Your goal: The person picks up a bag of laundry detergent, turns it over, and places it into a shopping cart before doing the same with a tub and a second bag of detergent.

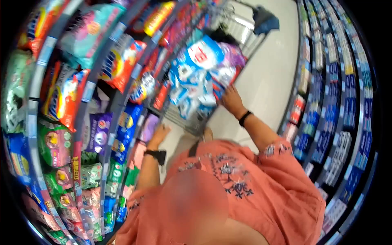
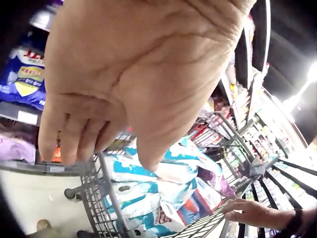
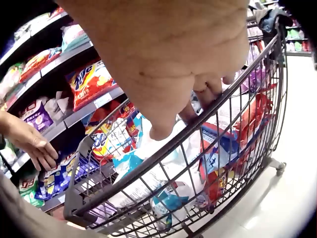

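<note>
A metal shopping cart (image 3: 183, 141) holds blue-and-white packages (image 1: 196, 83), a purple package (image 1: 232, 55) and red ones. The right hand (image 1: 233, 102) is at the cart's side rim in the head view; in the right wrist view this hand (image 3: 173, 59) lies over the top rail, its fingertips beside the packages. Between the cart's end and the left shelf, the left hand (image 1: 160, 134) hangs with relaxed fingers and nothing in it. Its palm (image 2: 133, 74) fills the top of the left wrist view, above the cart; this hand (image 3: 33, 143) also shows before the shelf in the right wrist view.
Shelves of bagged goods (image 1: 61, 96) stand close on the left. Across the pale aisle floor (image 1: 261, 87), shelves of small boxes (image 1: 326, 102) line the right side. Dark cloth (image 1: 265, 20) hangs at the cart's far end. A foot (image 1: 208, 134) is beside the cart's near end.
</note>
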### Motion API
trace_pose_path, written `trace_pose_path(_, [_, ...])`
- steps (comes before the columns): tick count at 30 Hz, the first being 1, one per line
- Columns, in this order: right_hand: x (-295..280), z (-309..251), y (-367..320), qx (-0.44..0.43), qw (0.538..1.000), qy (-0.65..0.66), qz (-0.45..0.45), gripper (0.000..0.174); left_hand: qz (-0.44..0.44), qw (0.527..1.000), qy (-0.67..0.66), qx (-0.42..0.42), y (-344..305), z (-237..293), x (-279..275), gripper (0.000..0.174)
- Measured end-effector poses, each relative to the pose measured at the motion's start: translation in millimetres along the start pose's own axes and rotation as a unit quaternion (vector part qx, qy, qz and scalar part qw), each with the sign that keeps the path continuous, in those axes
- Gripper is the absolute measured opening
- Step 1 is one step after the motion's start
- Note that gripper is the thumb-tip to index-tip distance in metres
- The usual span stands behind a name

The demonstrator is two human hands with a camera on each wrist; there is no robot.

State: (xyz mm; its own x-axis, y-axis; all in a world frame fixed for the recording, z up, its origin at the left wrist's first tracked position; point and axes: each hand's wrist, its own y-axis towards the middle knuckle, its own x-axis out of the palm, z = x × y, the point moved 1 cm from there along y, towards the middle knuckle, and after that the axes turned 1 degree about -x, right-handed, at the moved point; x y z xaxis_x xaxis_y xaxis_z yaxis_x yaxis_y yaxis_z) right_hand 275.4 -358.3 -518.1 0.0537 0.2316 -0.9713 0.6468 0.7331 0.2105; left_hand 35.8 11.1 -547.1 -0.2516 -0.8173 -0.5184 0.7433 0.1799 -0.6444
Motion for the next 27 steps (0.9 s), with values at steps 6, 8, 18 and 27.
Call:
trace_pose_path(6, [65, 33, 6, -0.068, 0.996, -0.05, 0.018, 0.029, -0.037, 0.977, -0.188, -0.096, 0, -21, 13, 0.083])
trace_pose_path(8, [41, 27, 15, -0.041, 0.99, -0.053, -0.125, 0.034, 0.011, 0.963, -0.23, -0.137, 23, -30, 18, 0.093])
trace_pose_path(18, [24, 18, 16, -0.017, 0.989, -0.046, -0.139, 0.06, -0.057, 0.906, -0.411, -0.082, 34, 18, -15, 0.089])
trace_pose_path(27, [20, 17, 15, -0.005, 0.984, -0.07, -0.162, 0.063, -0.117, 0.882, -0.45, -0.08, 41, 17, -17, 0.091])
